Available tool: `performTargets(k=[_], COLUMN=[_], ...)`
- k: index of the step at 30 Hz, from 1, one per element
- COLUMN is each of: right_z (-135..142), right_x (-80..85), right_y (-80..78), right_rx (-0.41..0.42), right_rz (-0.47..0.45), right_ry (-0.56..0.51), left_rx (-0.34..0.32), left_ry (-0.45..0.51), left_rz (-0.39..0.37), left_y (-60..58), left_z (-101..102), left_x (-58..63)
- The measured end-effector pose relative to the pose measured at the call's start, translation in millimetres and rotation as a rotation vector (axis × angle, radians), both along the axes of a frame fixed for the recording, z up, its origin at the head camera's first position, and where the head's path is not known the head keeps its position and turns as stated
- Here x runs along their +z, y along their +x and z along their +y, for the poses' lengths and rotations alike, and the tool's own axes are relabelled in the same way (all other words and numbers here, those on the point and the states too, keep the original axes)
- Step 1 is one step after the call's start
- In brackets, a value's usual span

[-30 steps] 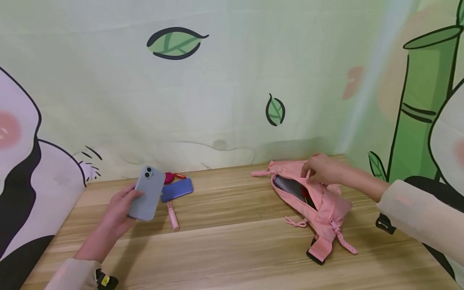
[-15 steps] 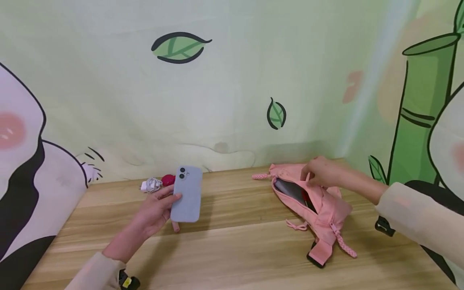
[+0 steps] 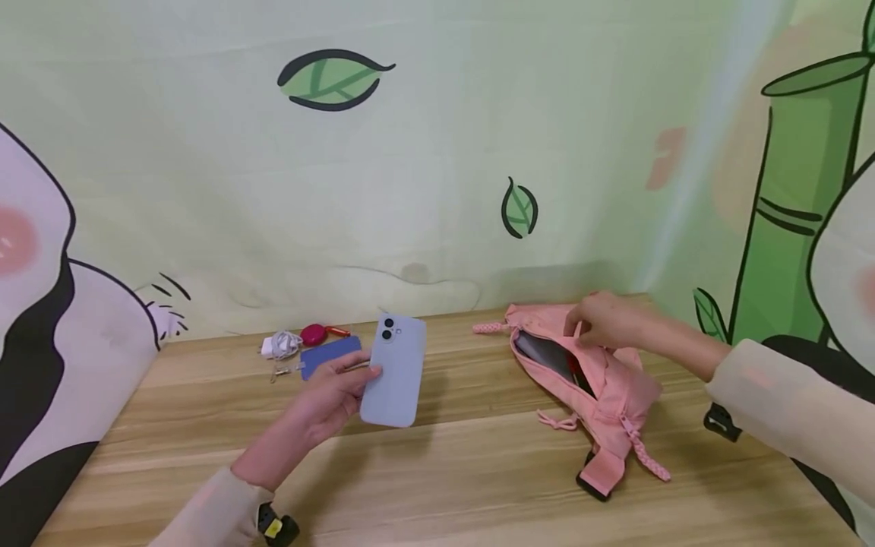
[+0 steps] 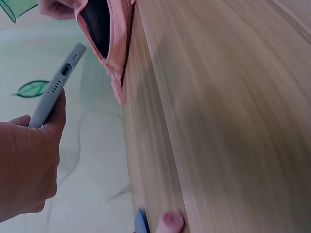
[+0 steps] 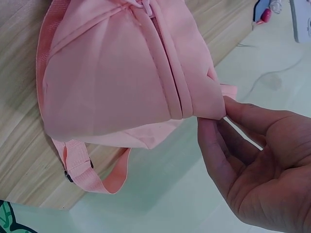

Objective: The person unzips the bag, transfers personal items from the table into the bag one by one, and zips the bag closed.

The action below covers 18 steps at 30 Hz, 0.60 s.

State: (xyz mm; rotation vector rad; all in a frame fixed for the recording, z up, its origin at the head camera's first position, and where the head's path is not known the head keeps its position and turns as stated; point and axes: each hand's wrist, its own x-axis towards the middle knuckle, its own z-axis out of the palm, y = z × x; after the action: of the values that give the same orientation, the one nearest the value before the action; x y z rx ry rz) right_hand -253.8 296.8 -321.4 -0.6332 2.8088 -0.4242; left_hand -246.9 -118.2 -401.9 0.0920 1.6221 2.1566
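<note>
At the lower centre of the head view: phone [image 3: 394, 372], one, pale blue, two camera lenses, raised above the surface [image 3: 465, 486] and apart from the bag. Left hand [image 3: 331, 395], one, grasping the phone by its edge between thumb and fingers.

Right of centre: bag [image 3: 639, 384], one, pink, lying on the surface, unzipped, its opening facing the viewer; dark lining or contents inside, plus something red, not identifiable. Fittings: braided pulls, two; cord bow [image 3: 557, 419], one. Right hand [image 3: 604, 323], one, pinching the bag's fabric at the edge of the opening.

Step in hand, as judged: phone on its way to the bag, mouth held apart for it. The next move would call for bringing the phone rightward and lining it up with the opening, the rim held wide.

Left of centre, toward the rear edge: flat blue item [image 3: 324, 357], one; white charger with coiled cable [image 3: 283, 346], one; round red item [image 3: 314, 335], one; slim orange-red item [image 3: 338, 331], one; small metallic trinket [image 3: 281, 371], one. Bottom of the left wrist view: pink round-ended item [image 4: 170, 223], one, cut by the frame.
</note>
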Motion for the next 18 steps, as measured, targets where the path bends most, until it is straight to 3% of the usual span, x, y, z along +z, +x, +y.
performTargets(k=[12,18], right_z=[-2,-2], right_x=[1.2,1.8], right_y=[1.1,0.4], right_rx=[0.021,0.014], right_rz=[0.014,0.025], right_ry=[0.001,0.017], left_rx=[-0.147,-0.158], left_ry=[0.011,-0.002], left_rz=[-0.013,-0.031], left_y=[4.2,5.9], left_z=[40,57], left_x=[-9.0,-15.0])
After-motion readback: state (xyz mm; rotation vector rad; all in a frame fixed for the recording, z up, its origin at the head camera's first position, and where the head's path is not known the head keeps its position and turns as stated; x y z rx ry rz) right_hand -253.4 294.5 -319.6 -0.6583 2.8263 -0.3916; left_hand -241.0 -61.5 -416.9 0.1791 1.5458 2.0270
